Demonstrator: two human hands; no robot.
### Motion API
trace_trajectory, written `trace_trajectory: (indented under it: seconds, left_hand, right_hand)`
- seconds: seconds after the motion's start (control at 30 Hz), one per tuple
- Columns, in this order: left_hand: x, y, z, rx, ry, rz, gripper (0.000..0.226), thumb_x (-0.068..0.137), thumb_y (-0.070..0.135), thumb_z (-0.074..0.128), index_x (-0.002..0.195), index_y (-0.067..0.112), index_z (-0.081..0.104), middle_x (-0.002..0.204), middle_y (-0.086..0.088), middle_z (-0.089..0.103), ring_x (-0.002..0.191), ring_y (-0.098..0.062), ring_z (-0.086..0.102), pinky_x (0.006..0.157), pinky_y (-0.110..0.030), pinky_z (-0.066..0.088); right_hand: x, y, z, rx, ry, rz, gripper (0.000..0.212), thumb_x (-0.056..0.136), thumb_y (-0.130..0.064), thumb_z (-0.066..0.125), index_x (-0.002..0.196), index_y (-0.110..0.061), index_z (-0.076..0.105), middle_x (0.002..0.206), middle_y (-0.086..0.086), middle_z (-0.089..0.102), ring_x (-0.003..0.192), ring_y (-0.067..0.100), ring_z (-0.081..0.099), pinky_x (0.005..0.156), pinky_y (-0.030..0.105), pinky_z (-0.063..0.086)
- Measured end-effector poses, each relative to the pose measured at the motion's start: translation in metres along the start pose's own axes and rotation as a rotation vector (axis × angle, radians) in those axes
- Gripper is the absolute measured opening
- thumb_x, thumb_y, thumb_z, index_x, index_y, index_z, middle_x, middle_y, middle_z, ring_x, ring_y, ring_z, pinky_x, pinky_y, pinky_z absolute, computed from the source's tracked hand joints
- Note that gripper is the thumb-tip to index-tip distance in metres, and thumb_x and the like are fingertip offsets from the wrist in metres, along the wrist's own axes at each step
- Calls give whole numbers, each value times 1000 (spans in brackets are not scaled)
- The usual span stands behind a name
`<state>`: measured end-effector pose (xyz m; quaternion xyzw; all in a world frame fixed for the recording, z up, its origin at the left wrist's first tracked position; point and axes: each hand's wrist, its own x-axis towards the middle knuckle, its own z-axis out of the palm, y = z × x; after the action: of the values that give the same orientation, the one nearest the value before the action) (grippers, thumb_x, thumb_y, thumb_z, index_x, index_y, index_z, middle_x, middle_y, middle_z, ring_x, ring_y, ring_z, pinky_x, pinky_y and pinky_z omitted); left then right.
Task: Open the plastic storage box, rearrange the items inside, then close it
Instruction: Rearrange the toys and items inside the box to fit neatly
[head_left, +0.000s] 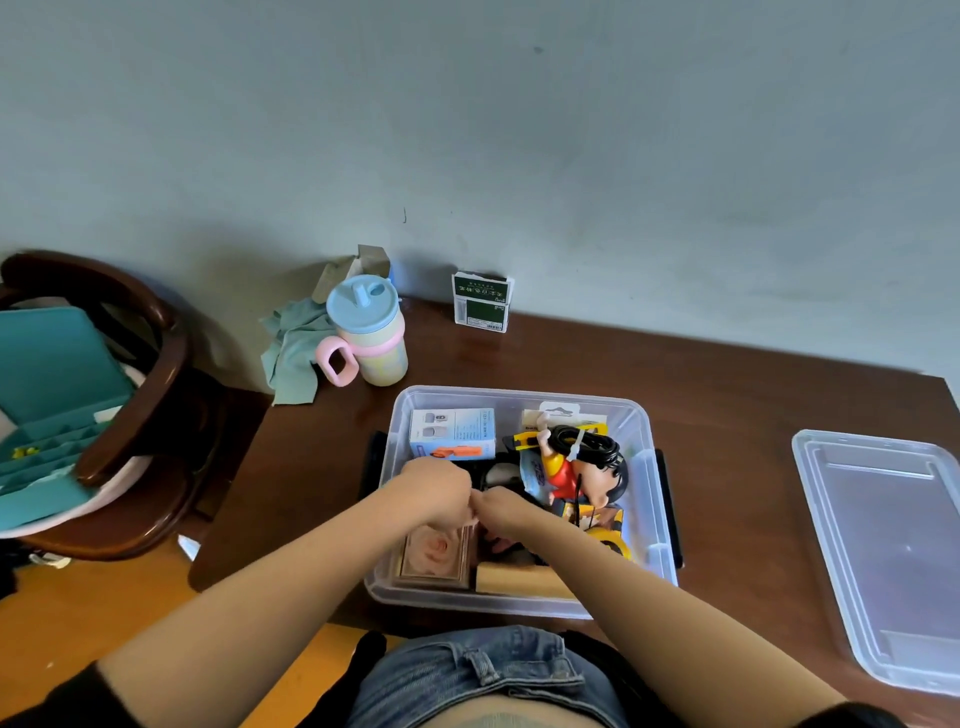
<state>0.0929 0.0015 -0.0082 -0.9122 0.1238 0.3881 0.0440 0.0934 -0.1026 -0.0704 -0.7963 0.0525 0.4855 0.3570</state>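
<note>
The clear plastic storage box (655, 467) stands open on the brown table, straight in front of me. Its clear lid (893, 551) lies flat on the table to the right. Inside the box are a white and blue carton (453, 431), a cartoon figure in a red shirt (576, 473), a coiled black cable (587, 441), a framed picture (434, 556) and a wooden block (514, 577). Both hands reach into the box's middle and touch each other. My left hand (436, 488) is curled above the framed picture. My right hand (506, 514) presses down on dark items. What either hand holds is hidden.
A pastel cup with a blue lid and pink handle (366, 332) stands behind the box, beside a green cloth (293, 353). A green and white packet (480, 301) leans on the wall. A wooden chair (156, 374) holding a teal case (52, 395) is left of the table.
</note>
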Motion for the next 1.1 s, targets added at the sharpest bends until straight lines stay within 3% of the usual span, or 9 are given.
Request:
trace_trajectory:
  seconds: [0.07, 0.17, 0.33, 0.53, 0.73, 0.83, 0.97, 1.03, 1.1]
  left_hand:
    - [0, -9, -2, 9, -47, 38, 35, 98, 35, 44, 119, 14, 61, 101, -4, 63, 92, -21, 59, 81, -32, 47]
    - [-3, -24, 0, 26, -118, 99, 39, 96, 38, 49, 127, 15, 56, 106, -4, 63, 94, -21, 59, 79, -31, 47]
    - [-2, -26, 20, 160, -70, 168, 47, 89, 46, 56, 125, 16, 53, 109, -5, 65, 96, -23, 60, 76, -32, 44]
    - [4, -22, 27, 60, -31, 121, 35, 91, 29, 56, 121, 11, 55, 112, -7, 63, 98, -25, 60, 78, -34, 48]
    - [4, -26, 31, 4, 17, 141, 42, 93, 25, 56, 131, 10, 47, 118, -11, 61, 105, -27, 59, 85, -36, 50]
    - [0, -31, 40, -17, 409, 160, 38, 91, 23, 55, 129, 18, 50, 125, -4, 55, 117, -25, 51, 94, -37, 41]
    - [2, -42, 50, -419, 986, -74, 45, 78, 3, 67, 120, 18, 61, 137, -10, 45, 127, -29, 41, 99, -44, 36]
    - [8, -45, 54, -700, 1028, -190, 49, 79, -4, 64, 123, 15, 57, 141, -13, 37, 132, -29, 34, 105, -39, 34]
    - [13, -48, 54, -999, 975, -204, 49, 84, -10, 56, 125, 18, 55, 140, -11, 33, 133, -23, 33, 106, -17, 26]
  right_hand:
    - [3, 0, 3, -126, 33, -41, 48, 102, -39, 23, 107, -4, 55, 84, 9, 50, 86, 25, 55, 79, 38, 55]
    - [6, 9, 1, -204, 83, -68, 39, 101, -29, 30, 102, -2, 59, 91, 11, 57, 83, 26, 57, 84, 43, 55]
    - [7, 30, -13, -681, 142, -225, 42, 93, -17, 44, 133, -30, 50, 134, 4, 54, 120, 25, 51, 88, 36, 48]
    - [7, 36, -8, -996, 172, -216, 56, 88, -12, 55, 137, -31, 35, 112, 8, 61, 99, 29, 59, 65, 31, 42]
    - [6, 34, -12, -708, 36, -202, 50, 92, -20, 51, 138, -26, 35, 120, 10, 59, 106, 28, 57, 78, 34, 46]
    - [-9, 39, -28, -540, -47, -254, 42, 95, -31, 50, 136, -25, 42, 121, 6, 61, 107, 21, 57, 84, 30, 44]
    - [-31, 54, -41, -233, 50, -331, 25, 96, -27, 48, 118, -22, 59, 107, -1, 66, 90, 11, 62, 75, 22, 50]
    - [-39, 59, -47, -74, 101, -342, 22, 96, -21, 48, 114, -19, 61, 98, -1, 68, 82, 11, 64, 72, 25, 53]
    - [-47, 61, -54, 25, 130, -360, 19, 97, -19, 49, 109, -19, 63, 92, -3, 69, 78, 10, 64, 69, 23, 54]
